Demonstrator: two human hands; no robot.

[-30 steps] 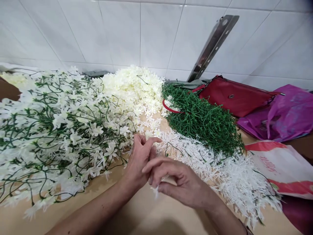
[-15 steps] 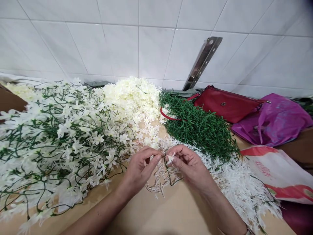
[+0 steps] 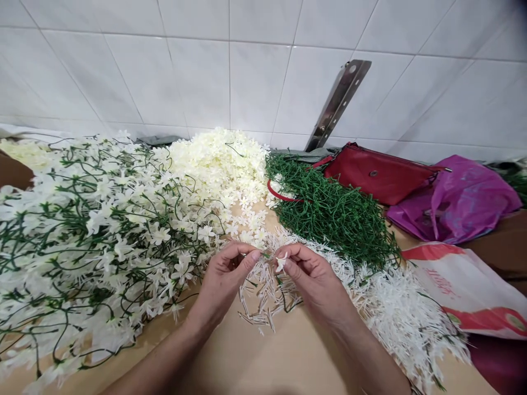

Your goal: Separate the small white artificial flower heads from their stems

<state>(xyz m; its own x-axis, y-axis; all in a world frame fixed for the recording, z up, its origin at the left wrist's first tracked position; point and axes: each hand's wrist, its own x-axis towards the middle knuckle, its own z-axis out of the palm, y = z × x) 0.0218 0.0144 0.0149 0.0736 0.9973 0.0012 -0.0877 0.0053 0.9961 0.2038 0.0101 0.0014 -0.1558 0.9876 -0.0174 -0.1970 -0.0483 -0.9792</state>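
Right fingers (image 3: 293, 267) pinching a small star-shaped white flower (image 3: 281, 262); left fingers (image 3: 254, 255) pinch a thin green stem (image 3: 265, 255) just beside it!

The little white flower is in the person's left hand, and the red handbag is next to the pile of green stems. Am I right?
Not quite: the little white flower is in the right hand, as the head view shows. The red handbag is next to the pile of green stems.
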